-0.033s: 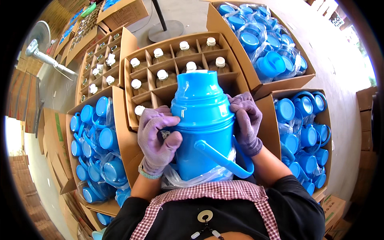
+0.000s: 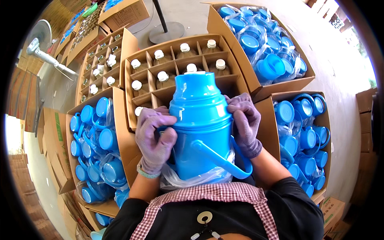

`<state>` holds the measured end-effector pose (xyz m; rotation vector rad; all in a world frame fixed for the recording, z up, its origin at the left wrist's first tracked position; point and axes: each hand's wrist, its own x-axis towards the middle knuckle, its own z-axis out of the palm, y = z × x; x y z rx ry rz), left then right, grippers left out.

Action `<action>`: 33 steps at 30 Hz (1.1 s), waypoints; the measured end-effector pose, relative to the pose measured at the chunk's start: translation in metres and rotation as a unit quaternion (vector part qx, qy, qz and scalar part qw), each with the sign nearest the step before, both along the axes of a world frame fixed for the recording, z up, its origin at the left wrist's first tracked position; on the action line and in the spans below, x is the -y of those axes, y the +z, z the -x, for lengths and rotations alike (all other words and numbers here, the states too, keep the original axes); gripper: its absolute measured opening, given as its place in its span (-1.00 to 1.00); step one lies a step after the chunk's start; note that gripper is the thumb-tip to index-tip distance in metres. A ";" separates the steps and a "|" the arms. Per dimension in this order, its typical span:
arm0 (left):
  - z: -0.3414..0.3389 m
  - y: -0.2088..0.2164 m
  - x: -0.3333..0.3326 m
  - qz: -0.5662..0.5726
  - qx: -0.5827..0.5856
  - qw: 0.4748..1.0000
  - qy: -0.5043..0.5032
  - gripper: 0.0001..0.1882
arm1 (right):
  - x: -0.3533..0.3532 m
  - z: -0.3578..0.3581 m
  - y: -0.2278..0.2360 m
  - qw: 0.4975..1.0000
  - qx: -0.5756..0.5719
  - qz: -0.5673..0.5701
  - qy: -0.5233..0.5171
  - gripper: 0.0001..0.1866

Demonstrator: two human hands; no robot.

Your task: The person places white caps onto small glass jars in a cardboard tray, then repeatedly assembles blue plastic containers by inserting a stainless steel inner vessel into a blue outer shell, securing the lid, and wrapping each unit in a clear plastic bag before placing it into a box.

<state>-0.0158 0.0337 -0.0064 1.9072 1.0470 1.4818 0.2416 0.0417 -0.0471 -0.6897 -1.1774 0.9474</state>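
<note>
Blue plastic thermos casing (image 2: 200, 154) directly before the chest, between both gloved hands, narrow neck end pointing away toward the divided carton (image 2: 164, 96). Loop-shaped blue carrying handle (image 2: 222, 162) slanting down across the casing's near face to the right. Crumpled clear plastic film (image 2: 196, 179) around the casing's lower end, just above the checked apron (image 2: 208, 192). Left hand (image 2: 155, 138) in a purple-grey glove, loosely curled and part open, forefinger tip at the ridge below the casing's shoulder, thumb pointing to the side wall. Right hand (image 2: 245, 122), gloved alike, fingers bent closer together against the opposite side of the same ridge. Impossible to tell how firmly pressed on either side. Beyond the neck, in the carton's compartments, white-capped bottles (image 2: 163, 76), nearest one partly behind the left hand. To the left, an open carton (image 2: 125, 120) full of blue lidded pieces (image 2: 108, 139) with plastic wrapping; to the right, two more open cartons (image 2: 267, 124) (image 2: 282, 87) of similar blue pieces. Farther off, a round stand base (image 2: 168, 33) on the floor and a fan (image 2: 41, 35) at upper left.
</note>
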 end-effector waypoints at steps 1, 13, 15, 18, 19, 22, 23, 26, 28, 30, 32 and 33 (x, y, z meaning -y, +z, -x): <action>0.004 -0.004 -0.006 0.019 0.011 0.999 0.031 -0.66 | -0.003 0.002 0.006 1.000 0.020 0.008 0.015 -0.83; 0.011 -0.014 -0.017 0.045 -0.076 0.994 0.058 -0.41 | 0.000 0.003 0.007 0.996 0.052 0.050 -0.046 -0.84; 0.002 -0.003 -0.011 0.000 -0.117 0.989 0.093 -0.38 | -0.005 0.002 0.006 0.992 -0.012 0.127 0.001 -0.79; -0.007 0.022 0.001 -0.080 -0.216 0.966 0.116 -0.44 | -0.023 -0.004 -0.017 0.978 -0.037 0.196 0.063 -0.77; -0.012 0.029 0.004 -0.107 -0.215 0.964 0.112 -0.49 | -0.030 -0.002 -0.027 0.967 -0.075 0.223 0.099 -0.77; -0.038 0.039 0.009 -0.148 -0.191 0.960 0.144 -0.69 | -0.032 0.010 -0.019 0.983 0.169 0.062 0.020 -0.82; -0.039 0.031 0.005 -0.128 -0.130 0.973 0.143 -0.75 | -0.029 0.015 -0.015 0.958 -0.091 0.207 0.179 -0.88; -0.031 0.018 0.002 -0.006 0.072 0.993 0.092 -0.79 | -0.011 0.018 -0.003 0.935 -0.156 0.263 0.179 -0.86; -0.024 0.008 -0.003 -0.026 0.172 0.985 0.015 -0.73 | 0.009 0.020 0.007 0.961 -0.112 0.214 0.133 -0.78; -0.014 -0.012 -0.009 0.044 0.277 0.959 -0.046 -0.72 | 0.032 0.026 0.032 0.980 -0.083 0.159 0.083 -0.64; -0.001 -0.040 -0.026 0.188 0.353 0.912 -0.096 -0.77 | 0.047 0.028 0.061 0.995 0.092 0.032 -0.002 -0.47; 0.007 -0.065 -0.036 0.266 0.390 0.874 -0.117 -0.78 | 0.051 0.026 0.068 0.965 0.246 -0.062 -0.065 -0.38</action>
